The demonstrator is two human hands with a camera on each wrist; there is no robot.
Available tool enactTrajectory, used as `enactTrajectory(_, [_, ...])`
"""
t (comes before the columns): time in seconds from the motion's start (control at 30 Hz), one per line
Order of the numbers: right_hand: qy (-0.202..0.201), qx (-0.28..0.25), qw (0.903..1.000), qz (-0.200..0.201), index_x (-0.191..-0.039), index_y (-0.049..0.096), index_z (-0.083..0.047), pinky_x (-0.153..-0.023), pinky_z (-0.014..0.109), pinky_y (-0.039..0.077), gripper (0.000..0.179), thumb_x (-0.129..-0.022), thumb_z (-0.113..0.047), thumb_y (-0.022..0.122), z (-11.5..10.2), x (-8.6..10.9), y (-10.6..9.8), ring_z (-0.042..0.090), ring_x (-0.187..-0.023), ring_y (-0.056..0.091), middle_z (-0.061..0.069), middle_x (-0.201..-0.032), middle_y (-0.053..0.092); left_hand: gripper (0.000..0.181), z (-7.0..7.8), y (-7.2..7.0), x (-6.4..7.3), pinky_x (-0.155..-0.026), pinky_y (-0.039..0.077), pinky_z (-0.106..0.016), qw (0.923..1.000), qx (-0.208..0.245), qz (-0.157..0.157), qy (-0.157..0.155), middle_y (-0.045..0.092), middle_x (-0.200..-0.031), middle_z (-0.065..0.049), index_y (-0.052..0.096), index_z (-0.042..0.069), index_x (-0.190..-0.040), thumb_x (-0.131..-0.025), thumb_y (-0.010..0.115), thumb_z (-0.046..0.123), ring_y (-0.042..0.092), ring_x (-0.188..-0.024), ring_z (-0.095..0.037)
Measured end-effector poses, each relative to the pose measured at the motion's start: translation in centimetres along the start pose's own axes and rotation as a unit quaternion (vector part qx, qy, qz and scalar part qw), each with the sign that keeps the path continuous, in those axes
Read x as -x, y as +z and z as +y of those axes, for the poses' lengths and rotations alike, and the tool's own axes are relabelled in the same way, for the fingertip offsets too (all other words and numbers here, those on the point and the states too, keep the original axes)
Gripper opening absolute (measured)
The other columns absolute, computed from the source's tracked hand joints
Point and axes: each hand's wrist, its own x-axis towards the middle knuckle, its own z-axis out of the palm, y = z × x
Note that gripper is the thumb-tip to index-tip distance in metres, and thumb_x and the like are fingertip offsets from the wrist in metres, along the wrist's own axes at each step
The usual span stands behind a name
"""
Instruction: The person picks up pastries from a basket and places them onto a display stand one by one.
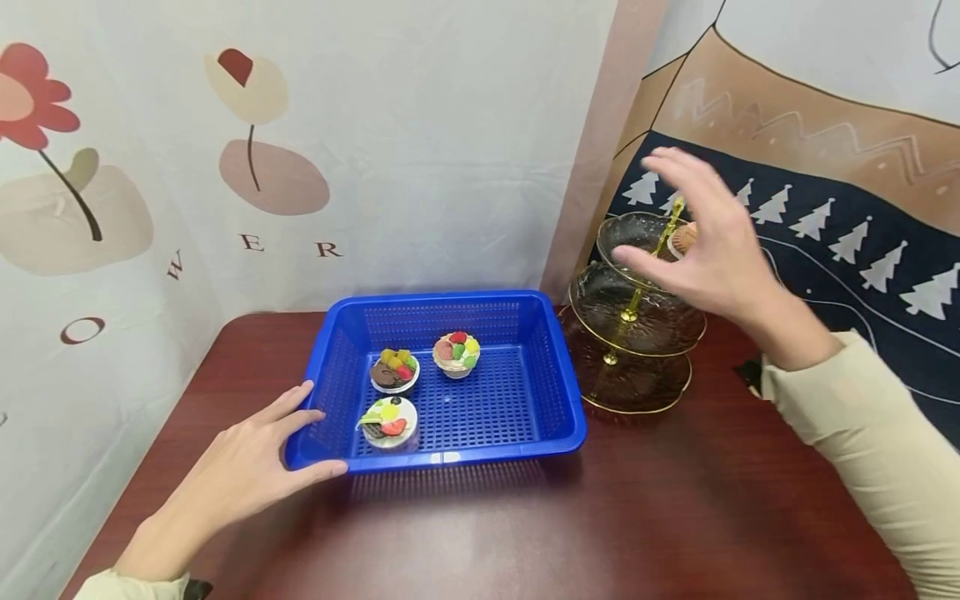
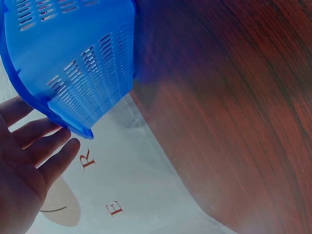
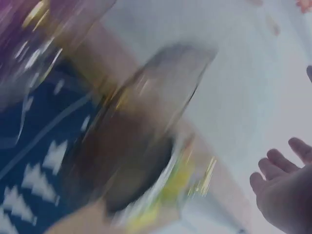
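Note:
A blue plastic basket [image 1: 558,375] stands on the table with three decorated toy cupcakes inside: one with a brown and fruit top [image 1: 395,372], one white-topped [image 1: 390,423], and one with colourful pieces [image 1: 456,354]. My left hand [image 1: 251,458] rests at the basket's near-left corner, fingers fairly straight against the rim. Raised in the air is my right hand [image 1: 716,242], thumb and fingers spread, holding nothing. Behind it is a three-tier stand [image 1: 637,333] of dark glass-like plates with gold edges. A brown cupcake [image 1: 683,238] on its top tier is partly covered by that hand.
Below everything lies a reddish-brown wooden table [image 1: 480,533]. A pale wall cloth [image 1: 450,167] with flower prints hangs behind the basket. Behind the stand, a dark blue and tan cloth [image 1: 810,267] shows white trees. The right wrist view is heavily blurred.

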Motion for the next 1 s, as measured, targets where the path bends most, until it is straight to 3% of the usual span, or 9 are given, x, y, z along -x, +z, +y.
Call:
enactTrajectory(0.17, [-0.035,-0.024,0.9977,-0.053,-0.147,0.046,-0.009,-0.117,0.045,0.028,0.086,-0.074,-0.027,0.087,-2.0,-1.0,4.1,0.022,-0.145,0.033,0.008,-0.153,0.043,0.079,-0.1,0.0,-0.1,-0.084,0.05,-0.063,0.9999,-0.009,0.001,0.004,0.05,-0.146,-0.017,0.071,0.01,-0.12,-0.073,0.07,0.074,0.059,-0.117,-0.045])
enactTrajectory(0.3, [-0.031,-0.047,0.9893,-0.135,-0.15,0.042,-0.01,-0.116,0.046,0.029,0.086,-0.08,-0.039,0.083,-2.7,-1.1,8.1,0.023,-0.145,0.033,0.01,-0.154,0.041,0.079,-0.1,0.0,-0.2,-0.083,0.05,-0.063,0.9997,-0.021,0.0,0.009,0.05,-0.146,-0.018,0.071,0.01,-0.12,-0.074,0.069,0.075,0.059,-0.118,-0.045])
enactTrajectory(0.53, [0.067,-0.117,0.9517,-0.276,-0.153,0.036,-0.014,-0.114,0.044,0.033,0.089,-0.082,-0.046,0.079,-3.0,-1.0,13.9,0.022,-0.142,0.038,0.007,-0.155,0.04,0.079,-0.2,0.1,-0.2,-0.083,0.05,-0.063,0.9998,-0.021,-0.001,0.007,0.049,-0.147,-0.018,0.071,0.011,-0.12,-0.074,0.069,0.075,0.058,-0.119,-0.046])
enactTrajectory(0.73, [0.138,-0.165,0.9247,-0.314,-0.154,0.035,-0.012,-0.112,0.045,0.036,0.086,-0.085,-0.043,0.077,-3.3,-1.4,17.4,0.026,-0.14,0.041,0.008,-0.154,0.041,0.078,-0.3,0.1,-0.2,-0.083,0.05,-0.063,0.9998,-0.021,0.001,0.007,0.049,-0.147,-0.018,0.071,0.011,-0.12,-0.074,0.069,0.074,0.058,-0.119,-0.046])
enactTrajectory(0.87, [0.153,-0.175,0.9112,-0.34,-0.153,0.035,-0.01,-0.111,0.044,0.038,0.084,-0.087,-0.039,0.077,-3.4,-1.5,19.3,0.028,-0.14,0.042,0.011,-0.153,0.043,0.078,-0.3,0.0,-0.2,-0.082,0.051,-0.062,0.9997,-0.023,0.0,0.006,0.05,-0.146,-0.018,0.071,0.011,-0.119,-0.074,0.069,0.075,0.059,-0.118,-0.046])
enactTrajectory(1.0, [0.16,-0.166,0.891,-0.391,-0.153,0.035,-0.007,-0.111,0.046,0.038,0.084,-0.086,-0.036,0.078,-3.7,-1.5,20.7,0.031,-0.14,0.041,0.015,-0.153,0.042,0.079,-0.3,-0.1,-0.3,-0.082,0.051,-0.063,0.9997,-0.024,-0.008,0.003,0.049,-0.147,-0.019,0.071,0.011,-0.12,-0.074,0.068,0.075,0.059,-0.117,-0.047])
